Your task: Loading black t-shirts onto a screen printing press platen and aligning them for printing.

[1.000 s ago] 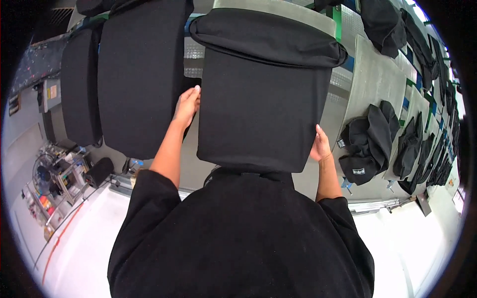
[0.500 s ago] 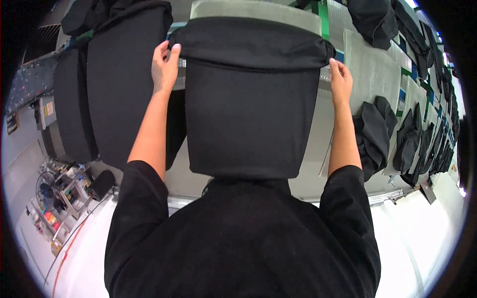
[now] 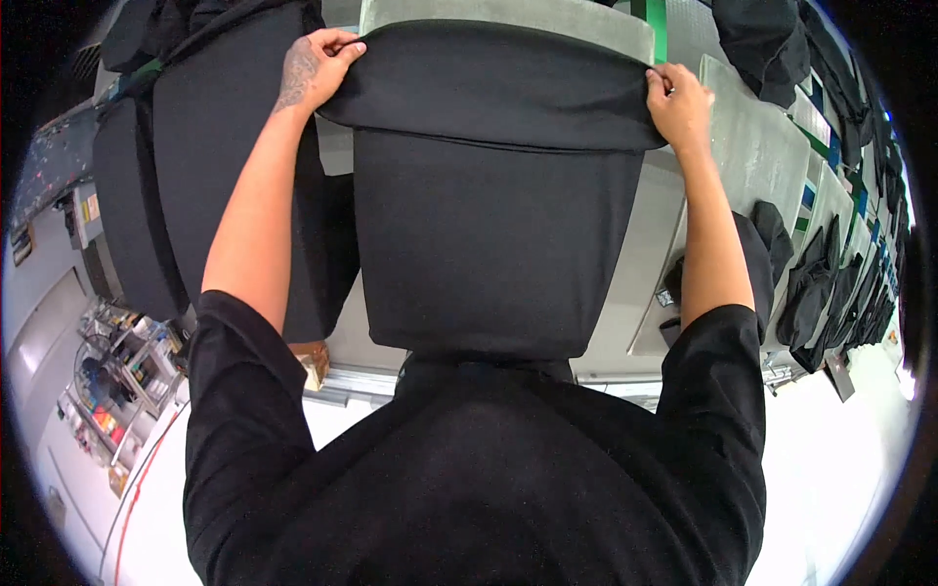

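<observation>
A black garment (image 3: 493, 239) is stretched over a flat, pale board (image 3: 528, 14) in front of me, and the board's far end shows bare beyond it. At the far part the cloth lies doubled in a wide folded band (image 3: 498, 93). My left hand (image 3: 320, 66) pinches the band's far left corner between thumb and fingers. On the other side my right hand (image 3: 678, 103) grips the far right corner, fingers curled over the cloth. Between the two hands the far edge runs in a smooth curve. The near part of the garment lies flat on the board.
Another board covered in black cloth (image 3: 230, 166) stands close on the left. To the right are a bare pale board (image 3: 747, 137), a bunched black garment (image 3: 757, 244) and a row of more boards with black garments. A cluttered metal cart (image 3: 122, 386) is at lower left.
Both hands have moved farther away and slightly outward. The folded band, rolled and narrower before, is now spread flatter and wider, its far edge nearer the board's end.
</observation>
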A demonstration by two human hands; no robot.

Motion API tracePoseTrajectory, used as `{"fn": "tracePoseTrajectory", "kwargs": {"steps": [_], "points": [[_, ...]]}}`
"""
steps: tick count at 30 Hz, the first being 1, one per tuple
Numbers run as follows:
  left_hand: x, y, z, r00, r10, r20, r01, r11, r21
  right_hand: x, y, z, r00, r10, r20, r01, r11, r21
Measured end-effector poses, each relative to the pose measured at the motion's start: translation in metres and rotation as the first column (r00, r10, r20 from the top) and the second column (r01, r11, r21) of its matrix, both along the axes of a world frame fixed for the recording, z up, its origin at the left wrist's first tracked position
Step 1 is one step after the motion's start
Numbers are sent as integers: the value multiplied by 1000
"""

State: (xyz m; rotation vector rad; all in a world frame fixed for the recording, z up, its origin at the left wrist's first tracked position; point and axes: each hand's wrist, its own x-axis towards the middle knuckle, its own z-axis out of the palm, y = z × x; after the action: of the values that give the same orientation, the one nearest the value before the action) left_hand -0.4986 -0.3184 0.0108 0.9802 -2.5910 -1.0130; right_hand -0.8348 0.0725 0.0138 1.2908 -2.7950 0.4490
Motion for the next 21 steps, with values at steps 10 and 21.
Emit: {"fn": "tracePoseTrajectory", "kwargs": {"steps": [10, 21], "points": [[-43, -2, 40, 985, 132, -107, -152, 967, -203, -26, -20, -7, 986, -87, 144, 113, 976, -188], [-54, -3, 27, 979, 199, -50, -205, 963, -177, -28, -31, -17, 976, -206, 75, 215, 966, -145]]}}
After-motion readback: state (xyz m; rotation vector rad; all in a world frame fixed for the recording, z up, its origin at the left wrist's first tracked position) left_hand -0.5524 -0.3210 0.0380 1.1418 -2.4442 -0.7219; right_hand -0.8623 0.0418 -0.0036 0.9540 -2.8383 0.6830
